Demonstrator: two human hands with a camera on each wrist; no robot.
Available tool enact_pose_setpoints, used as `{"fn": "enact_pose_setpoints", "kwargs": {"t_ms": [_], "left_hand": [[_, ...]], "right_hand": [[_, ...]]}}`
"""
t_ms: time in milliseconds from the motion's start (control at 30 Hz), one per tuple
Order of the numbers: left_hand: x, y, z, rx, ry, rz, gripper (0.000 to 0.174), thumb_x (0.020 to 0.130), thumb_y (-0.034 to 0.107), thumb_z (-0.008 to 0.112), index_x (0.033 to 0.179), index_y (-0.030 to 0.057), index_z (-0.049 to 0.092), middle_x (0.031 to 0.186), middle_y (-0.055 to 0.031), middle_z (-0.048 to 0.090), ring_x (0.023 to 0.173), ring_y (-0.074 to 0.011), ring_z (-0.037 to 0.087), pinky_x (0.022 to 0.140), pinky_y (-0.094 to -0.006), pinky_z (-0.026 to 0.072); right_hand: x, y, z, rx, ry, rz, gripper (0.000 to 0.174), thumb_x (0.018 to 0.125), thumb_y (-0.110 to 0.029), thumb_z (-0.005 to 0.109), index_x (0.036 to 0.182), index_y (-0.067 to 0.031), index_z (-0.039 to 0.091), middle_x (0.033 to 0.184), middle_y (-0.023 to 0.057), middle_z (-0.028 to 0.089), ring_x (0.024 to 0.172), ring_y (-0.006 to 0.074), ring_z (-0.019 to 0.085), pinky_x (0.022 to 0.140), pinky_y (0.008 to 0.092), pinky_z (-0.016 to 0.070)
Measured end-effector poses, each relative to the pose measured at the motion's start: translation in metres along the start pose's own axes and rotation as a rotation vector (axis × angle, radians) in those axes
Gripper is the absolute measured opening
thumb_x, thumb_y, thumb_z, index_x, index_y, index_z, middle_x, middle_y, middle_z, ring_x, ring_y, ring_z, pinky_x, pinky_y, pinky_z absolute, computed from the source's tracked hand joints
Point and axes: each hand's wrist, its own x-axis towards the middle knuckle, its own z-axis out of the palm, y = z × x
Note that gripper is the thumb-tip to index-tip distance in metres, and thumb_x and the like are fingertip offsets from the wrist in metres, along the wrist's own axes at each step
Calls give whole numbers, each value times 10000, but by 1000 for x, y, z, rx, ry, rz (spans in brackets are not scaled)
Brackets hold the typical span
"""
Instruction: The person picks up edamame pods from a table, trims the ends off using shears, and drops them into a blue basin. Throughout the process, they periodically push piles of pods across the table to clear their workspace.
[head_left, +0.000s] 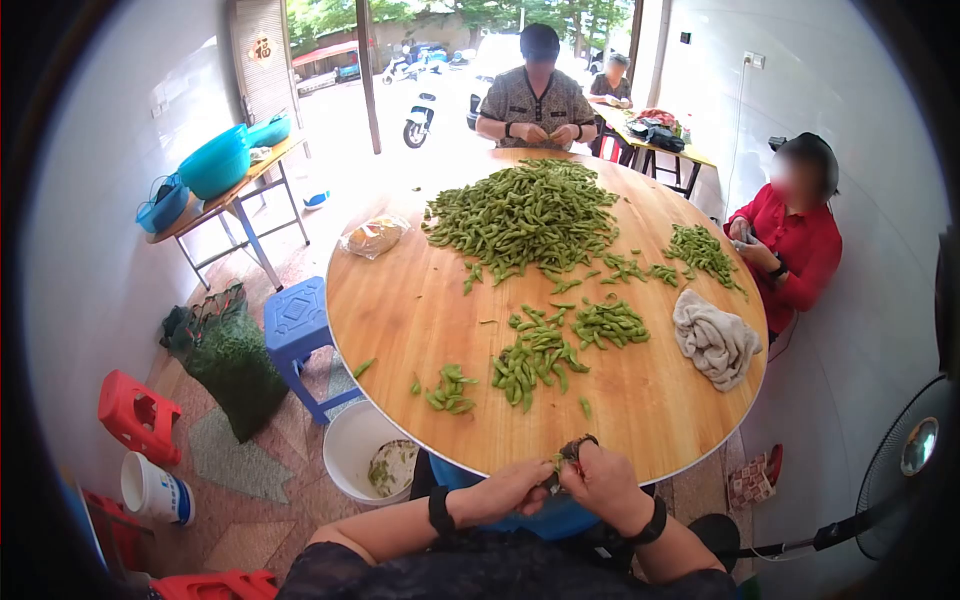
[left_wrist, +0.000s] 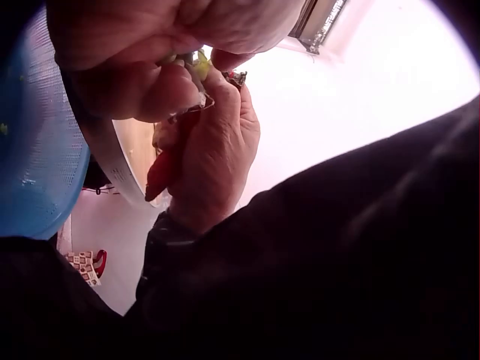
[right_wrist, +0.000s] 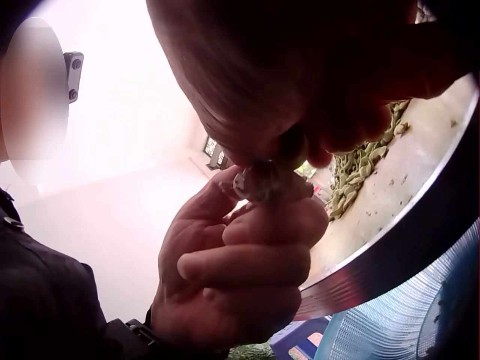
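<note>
green soybean pod (left_wrist: 199, 66) pinched by left hand (head_left: 505, 490) beside round wooden table (head_left: 400, 300); right hand (head_left: 603, 482) grips red-handled scissors (left_wrist: 161, 176), which might nick the crowded fingers (left_wrist: 161, 94).

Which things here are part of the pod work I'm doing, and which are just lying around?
In the job: left hand, right hand, pod the left hand pinches, cutter in the right hand, pod heaps, white bucket of scraps.
Lying about: grey cloth, plastic bag, blue stool, red stool.
</note>
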Motion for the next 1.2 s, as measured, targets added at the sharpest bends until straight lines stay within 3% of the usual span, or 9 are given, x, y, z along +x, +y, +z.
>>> {"fn": "enact_pose_setpoints", "kwargs": {"t_ms": [300, 500, 567, 700, 767, 900, 967, 1133, 1200], "left_hand": [[3, -6, 5, -41, -47, 56, 373, 992, 449, 401, 932, 100, 516, 695, 9, 456, 601, -101, 457, 533, -222, 359], [0, -6, 5, 132, -15, 136, 410, 988, 429, 432, 790, 83, 524, 554, 7, 497, 478, -84, 449, 468, -225, 345], [3, -12, 0, 148, -16, 134, 397, 992, 409, 423, 801, 77, 528, 559, 3, 506, 480, -87, 457, 469, -228, 348], [-5, -1, 8, 217, 57, 83, 315, 989, 318, 396, 843, 69, 522, 608, -17, 529, 533, -108, 493, 498, -240, 363], [-3, -5, 5, 199, 83, 74, 283, 976, 289, 396, 863, 67, 532, 621, -15, 529, 541, -108, 490, 495, -237, 357], [1, -13, 4, 23, 120, 93, 265, 941, 240, 381, 880, 62, 568, 581, -22, 512, 503, -107, 476, 468, -246, 351], [3, -19, -4, -24, 59, 113, 245, 939, 229, 394, 869, 73, 571, 611, -14, 493, 496, -108, 434, 454, -247, 332], [-11, 0, 5, -142, 225, 9, 161, 915, 153, 408, 837, 60, 513, 608, -12, 430, 488, -111, 388, 447, -245, 324], [-10, -5, -7, -233, 155, -6, 160, 917, 113, 375, 938, 46, 519, 625, -16, 438, 466, -111, 377, 435, -238, 320]], "right_hand": [[0, -10, 6, 155, 193, -33, 115, 754, -79, 642, 841, -25, 589, 749, 180, 568, 665, 341, 594, 547, 371, 492], [-8, -8, 4, 671, -10, 320, 91, 861, -86, 580, 839, 1, 569, 689, 65, 552, 613, 161, 567, 536, 295, 454], [-8, -11, -1, 1057, -134, 642, 104, 887, -78, 550, 832, 9, 563, 672, 21, 526, 614, 97, 511, 539, 270, 432], [-12, -16, 12, 938, -5, 539, 88, 879, -76, 560, 838, 3, 565, 666, 44, 529, 577, 113, 501, 524, 266, 425], [-14, -16, 16, 525, 145, 149, 63, 849, -67, 581, 858, -6, 568, 671, 87, 545, 554, 174, 539, 515, 303, 440], [-13, -19, 20, 352, 185, 26, 103, 814, -82, 621, 864, -8, 571, 690, 138, 562, 569, 254, 568, 527, 342, 457], [-10, -20, 19, 10, 160, -101, 147, 792, -114, 653, 849, -4, 574, 708, 154, 570, 602, 306, 572, 545, 364, 464], [-2, -4, 12, 617, 8, 300, 153, 827, -136, 648, 860, -1, 583, 736, 150, 563, 625, 332, 580, 542, 388, 459], [-7, 0, 6, 453, 23, 188, 146, 829, -125, 648, 883, -1, 594, 759, 150, 572, 639, 326, 591, 548, 379, 467]]}}
